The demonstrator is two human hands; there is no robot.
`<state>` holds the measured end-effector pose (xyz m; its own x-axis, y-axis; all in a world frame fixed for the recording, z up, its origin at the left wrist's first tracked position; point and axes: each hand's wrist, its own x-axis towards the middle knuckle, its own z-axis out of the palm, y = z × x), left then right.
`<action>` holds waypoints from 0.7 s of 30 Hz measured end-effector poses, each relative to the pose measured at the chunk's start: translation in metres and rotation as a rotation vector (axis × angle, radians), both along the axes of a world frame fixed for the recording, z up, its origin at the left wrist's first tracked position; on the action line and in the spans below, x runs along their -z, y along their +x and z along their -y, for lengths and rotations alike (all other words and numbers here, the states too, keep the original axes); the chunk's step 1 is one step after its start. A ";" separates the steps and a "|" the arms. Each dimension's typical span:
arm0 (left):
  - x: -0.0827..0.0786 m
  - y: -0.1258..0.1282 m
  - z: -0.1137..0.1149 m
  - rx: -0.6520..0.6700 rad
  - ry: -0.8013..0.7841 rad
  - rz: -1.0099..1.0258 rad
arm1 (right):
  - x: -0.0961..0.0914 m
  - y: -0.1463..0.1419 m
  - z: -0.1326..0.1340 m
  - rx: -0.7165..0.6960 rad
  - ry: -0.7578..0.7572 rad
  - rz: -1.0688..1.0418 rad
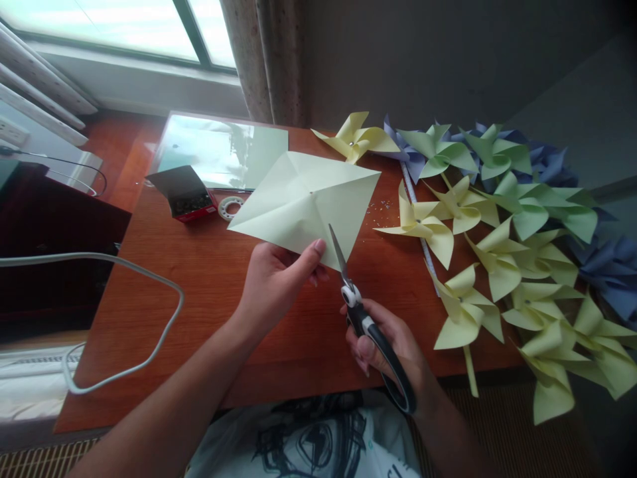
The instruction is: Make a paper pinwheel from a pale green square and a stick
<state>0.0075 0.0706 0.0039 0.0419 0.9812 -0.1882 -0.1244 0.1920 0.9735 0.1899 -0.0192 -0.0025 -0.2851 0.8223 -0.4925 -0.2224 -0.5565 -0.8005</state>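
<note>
My left hand [286, 275] pinches the near edge of a pale yellow-green square of paper [293, 192], thumb on top and fingers beneath. Fold creases cross the sheet and meet at a small mark in its middle. In my right hand [388, 338] is a pair of scissors [352, 299] with black and white handles. Their blade lies over the paper's near corner, pointing toward the middle of the sheet. How far the blades are apart, and whether they have cut in, I cannot tell.
Several yellow pinwheels [462, 302], green pinwheels [527, 202] and blue pinwheels [614, 272] crowd the right side. An open small box [192, 202], a tape roll [229, 208] and a plastic-covered stack of sheets [269, 143] lie behind the paper. A white cable [182, 299] loops at left.
</note>
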 end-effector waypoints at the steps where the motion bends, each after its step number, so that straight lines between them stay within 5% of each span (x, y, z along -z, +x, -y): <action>1: 0.000 0.000 0.000 0.000 0.001 -0.001 | 0.000 0.000 0.000 0.000 0.003 0.003; 21: 0.002 -0.001 -0.001 -0.001 0.000 0.018 | -0.007 -0.001 0.000 0.028 -0.056 0.095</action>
